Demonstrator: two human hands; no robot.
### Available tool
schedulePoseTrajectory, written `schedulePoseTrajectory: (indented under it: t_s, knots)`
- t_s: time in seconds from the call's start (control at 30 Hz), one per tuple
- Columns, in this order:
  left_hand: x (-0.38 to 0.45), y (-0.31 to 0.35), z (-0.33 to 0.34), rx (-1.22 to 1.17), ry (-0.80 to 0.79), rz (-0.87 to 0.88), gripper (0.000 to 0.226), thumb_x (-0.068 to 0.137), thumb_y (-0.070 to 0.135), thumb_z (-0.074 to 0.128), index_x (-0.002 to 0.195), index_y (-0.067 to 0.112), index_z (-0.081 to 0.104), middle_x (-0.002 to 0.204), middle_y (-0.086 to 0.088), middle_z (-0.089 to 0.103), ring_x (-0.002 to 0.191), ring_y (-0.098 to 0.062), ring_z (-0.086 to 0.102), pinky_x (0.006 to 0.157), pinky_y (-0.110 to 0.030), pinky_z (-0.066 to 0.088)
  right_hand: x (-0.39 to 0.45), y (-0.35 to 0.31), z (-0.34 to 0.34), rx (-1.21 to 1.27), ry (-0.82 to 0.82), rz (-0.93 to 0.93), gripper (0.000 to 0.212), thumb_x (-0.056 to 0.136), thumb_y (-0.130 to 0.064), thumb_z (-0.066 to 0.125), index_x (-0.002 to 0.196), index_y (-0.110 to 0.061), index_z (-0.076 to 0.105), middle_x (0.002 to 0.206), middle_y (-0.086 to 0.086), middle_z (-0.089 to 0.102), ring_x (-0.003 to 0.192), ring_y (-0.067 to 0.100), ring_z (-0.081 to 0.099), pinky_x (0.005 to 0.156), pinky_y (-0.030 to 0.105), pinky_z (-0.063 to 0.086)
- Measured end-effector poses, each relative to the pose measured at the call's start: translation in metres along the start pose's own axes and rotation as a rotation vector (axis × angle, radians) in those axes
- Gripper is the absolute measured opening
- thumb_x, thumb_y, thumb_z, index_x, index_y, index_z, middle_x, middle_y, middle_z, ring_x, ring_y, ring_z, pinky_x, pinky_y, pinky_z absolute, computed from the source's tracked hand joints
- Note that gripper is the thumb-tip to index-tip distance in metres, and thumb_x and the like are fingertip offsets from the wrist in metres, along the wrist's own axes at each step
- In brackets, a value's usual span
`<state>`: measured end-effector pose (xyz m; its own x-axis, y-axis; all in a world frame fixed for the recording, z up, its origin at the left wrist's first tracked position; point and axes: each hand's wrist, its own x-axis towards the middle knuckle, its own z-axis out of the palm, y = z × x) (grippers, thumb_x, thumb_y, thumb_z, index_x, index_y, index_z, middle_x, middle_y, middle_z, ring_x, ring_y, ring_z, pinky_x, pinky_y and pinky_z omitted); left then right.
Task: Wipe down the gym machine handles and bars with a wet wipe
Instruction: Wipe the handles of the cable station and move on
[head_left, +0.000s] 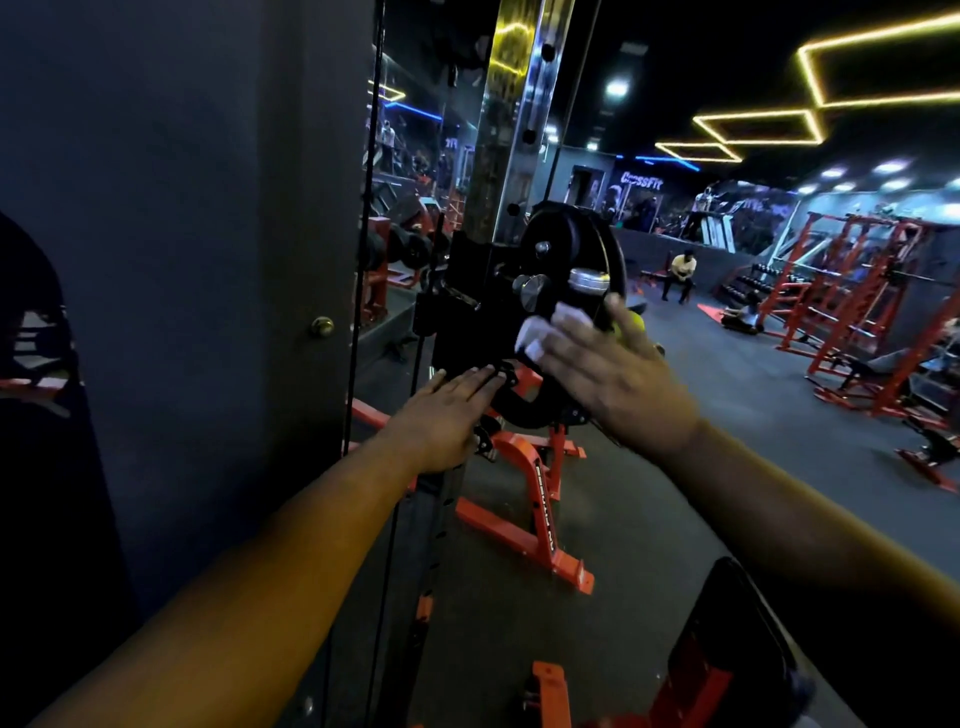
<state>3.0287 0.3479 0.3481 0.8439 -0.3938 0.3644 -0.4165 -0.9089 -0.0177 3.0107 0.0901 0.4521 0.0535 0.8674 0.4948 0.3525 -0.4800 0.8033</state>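
At the far left stands a dark wall (171, 260) with a small brass knob (322, 326); just right of it a thin black cable (363, 234) runs up and down. The left hand (447, 421) lies flat, fingers (480, 375) straight and released, resting on the lower edge of the black pulley carriage (467, 312) and steadying it. Above, the chrome upright (511, 119) rises, its long axis vertical, with adjustment holes along it. Right of the left hand, the right hand (618, 369) presses a white wet wipe (540, 332) against the black handle (589, 299) with fairly straight fingers; whether the thumb pinches the wipe cannot be told. The handle sits near the middle, its metal-capped end pointing up and slightly far, long axis roughly upright.

To wipe well, I would wrap the wipe around the handle and stroke along its length, turning the wrist to reach the hidden back side while the left hand stops the carriage swinging. Far right stand orange racks (852, 296).
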Motion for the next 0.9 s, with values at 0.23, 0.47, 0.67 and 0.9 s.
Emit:
schedulePoseTrajectory:
  t_s: [0.23, 0.47, 0.67, 0.9]
  knots:
    - [0.005, 0.008, -0.005, -0.044, 0.051, 0.055, 0.075, 0.104, 0.041, 0.052, 0.165, 0.021, 0.013, 0.172, -0.007, 0.012, 0.159, -0.024, 0.008, 0.129, -0.045, 0.005, -0.016, -0.028, 0.007, 0.165, -0.046, -0.007, 0.041, 0.105, -0.007, 0.040, 0.143, -0.007, 0.055, 0.149, 0.014, 0.053, 0.148, 0.033, 0.036, 0.122, 0.057, 0.021]
    - [0.007, 0.008, -0.008, -0.265, 0.068, 0.076, 0.064, 0.103, 0.044, 0.029, 0.161, 0.018, 0.031, 0.168, -0.006, 0.028, 0.158, -0.024, 0.013, 0.128, -0.043, 0.013, 0.001, 0.010, -0.004, 0.134, 0.076, 0.095, 0.039, 0.102, -0.002, 0.053, 0.140, -0.008, 0.059, 0.149, 0.011, 0.054, 0.145, 0.030, 0.043, 0.118, 0.061, 0.029]
    - [0.010, 0.023, 0.000, -0.529, 0.120, -0.024, 0.070, 0.098, 0.056, 0.028, 0.153, 0.017, 0.049, 0.163, -0.006, 0.038, 0.157, -0.026, 0.017, 0.127, -0.043, 0.018, -0.027, -0.054, 0.007, 0.423, 0.064, 0.247, 0.038, 0.104, 0.000, 0.044, 0.139, -0.002, 0.059, 0.150, 0.015, 0.052, 0.148, 0.032, 0.037, 0.112, 0.053, 0.042]
    - [0.019, 0.050, 0.007, -0.794, 0.274, -0.044, 0.077, 0.092, 0.054, 0.023, 0.136, 0.005, 0.064, 0.148, -0.013, 0.055, 0.145, -0.016, 0.035, 0.125, -0.036, 0.001, 0.017, -0.069, -0.017, 0.913, 0.569, 1.193, 0.042, 0.100, 0.007, 0.050, 0.134, -0.013, 0.064, 0.135, -0.007, 0.064, 0.129, 0.009, 0.058, 0.110, 0.035, 0.047]
